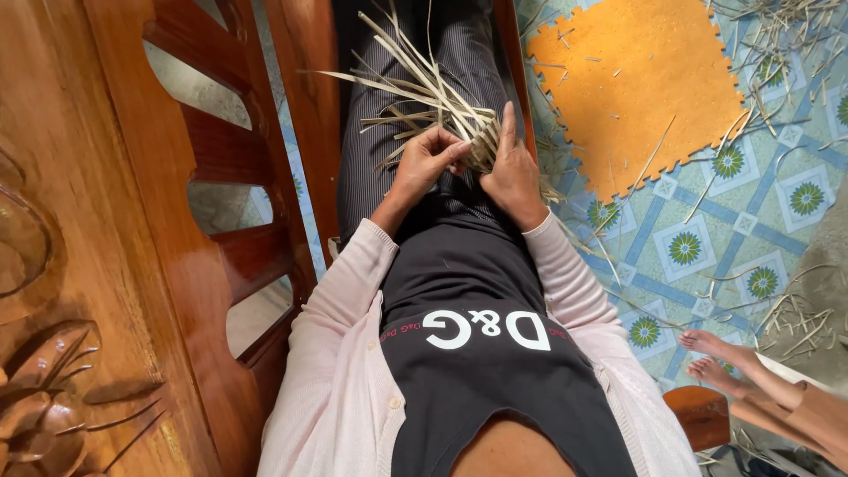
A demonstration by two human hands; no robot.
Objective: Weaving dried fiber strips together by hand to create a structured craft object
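Note:
I sit on a wooden chair with a small piece of woven palm-leaf strips (481, 141) on my lap. Many loose pale strip ends (415, 84) fan out from it toward my knees. My left hand (424, 159) pinches strips at the near left side of the weave. My right hand (511, 172) presses on the right side of the weave, its forefinger stretched along it. My arms wear pale pink sleeves; my trousers are dark and striped.
A glossy wooden armrest with slats (221, 177) stands close on the left. An orange foam mat (632, 84) lies on the blue patterned tile floor (707, 238), with dry leaf scraps (786, 44) scattered about. Another person's bare feet (720, 358) rest at lower right.

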